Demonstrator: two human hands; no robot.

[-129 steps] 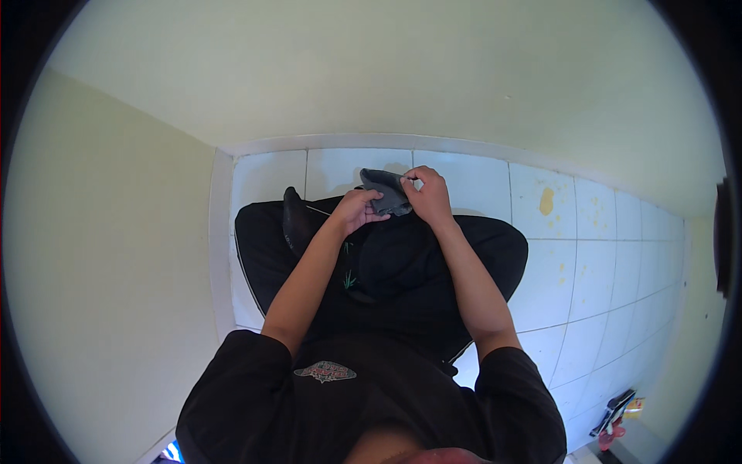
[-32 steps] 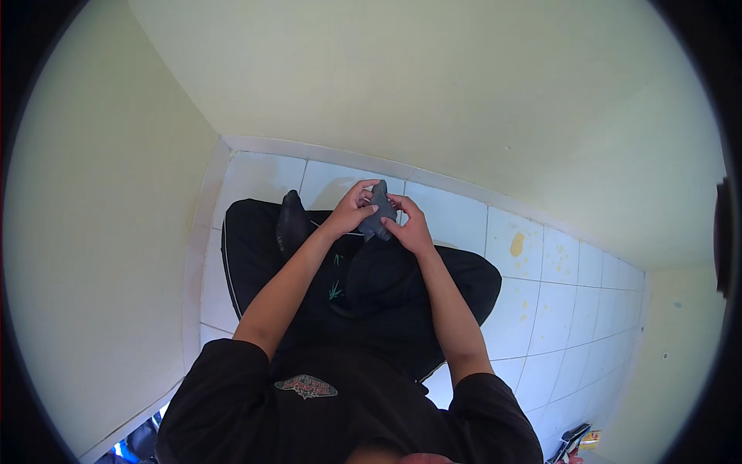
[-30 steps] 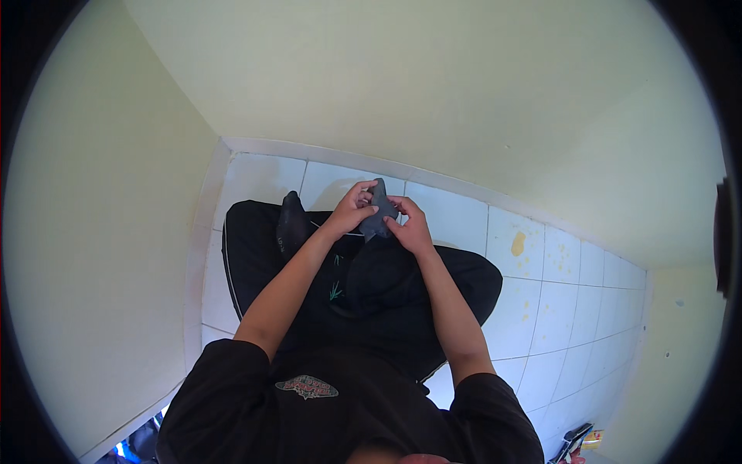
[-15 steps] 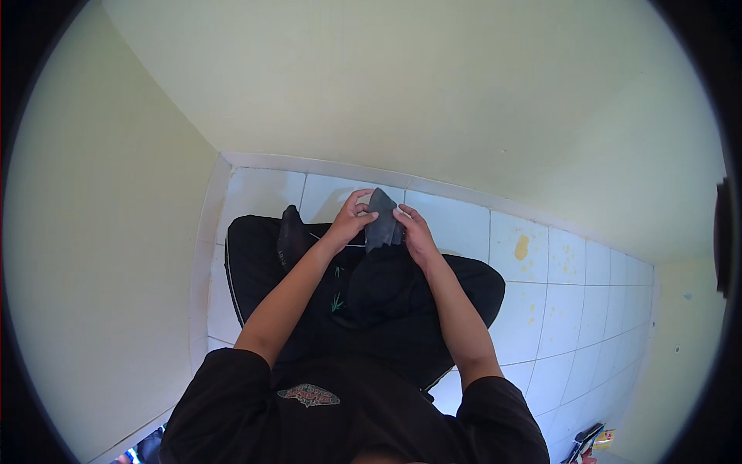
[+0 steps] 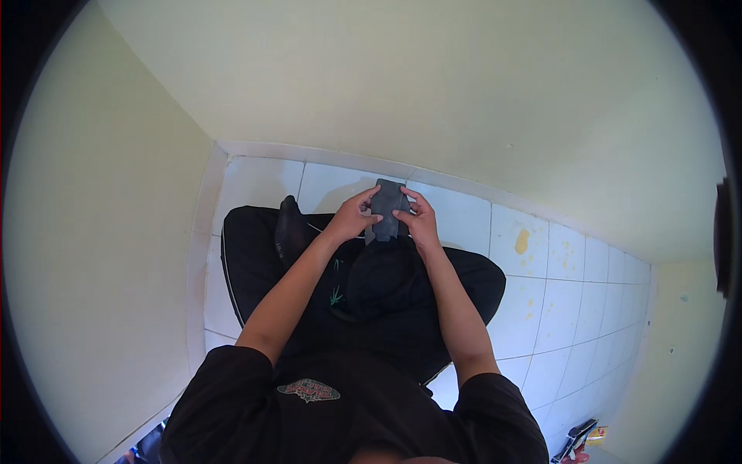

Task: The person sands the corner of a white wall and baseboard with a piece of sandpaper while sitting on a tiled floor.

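Observation:
Between my hands is a dark grey, flat, roughly rectangular piece (image 5: 389, 210) that looks like folded material; its kind I cannot make out. My left hand (image 5: 355, 214) pinches its left edge, thumb on the face and fingers behind. On the other side, my right hand (image 5: 418, 218) grips the right edge, with its thumb pressed on the face. Just below the piece, a rounded black cloth item (image 5: 386, 282) rests on my lap. Small green leaf-like marks (image 5: 335, 295) show on the black fabric beside it.
My crossed legs in black trousers (image 5: 251, 247) rest on white floor tiles (image 5: 456, 220). A foot in a dark sock (image 5: 291, 232) sticks up at the left. Pale walls (image 5: 402, 85) close in ahead and left. Yellowish stains (image 5: 522, 241) mark the right tiles; assorted items (image 5: 578, 441) lie lower right.
The grey piece has gone from a pointed, angled shape to a flatter rectangle facing up. My right hand has shifted its grip, its thumb now further onto the face.

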